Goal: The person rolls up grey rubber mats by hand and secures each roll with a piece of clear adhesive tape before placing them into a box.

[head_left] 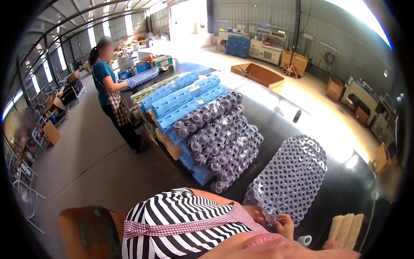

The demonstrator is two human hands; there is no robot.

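Observation:
A grey-purple bath mat [293, 172] with rows of round bubbles and holes lies spread on the black table [241, 203]. At its near edge, my left hand [258, 214] is closed on the near left part of the mat, its fingers partly hidden. Just to its right, my right hand [283, 225] has curled fingers gripping the same near edge. A small flap of the mat stands up between the two hands. Left of the mat, rolled grey mats [224, 142] in shiny clear wrap are stacked beside rolled blue mats [187, 101].
A white tube [305, 240] and a pale yellow ribbed bundle [346, 228] lie near my right hand. Farther off stands a small black cylinder [297, 115]. A co-worker [108, 86] handles a blue-grey mat [144, 77] at the far left. An open carton [258, 77] stands beyond the table.

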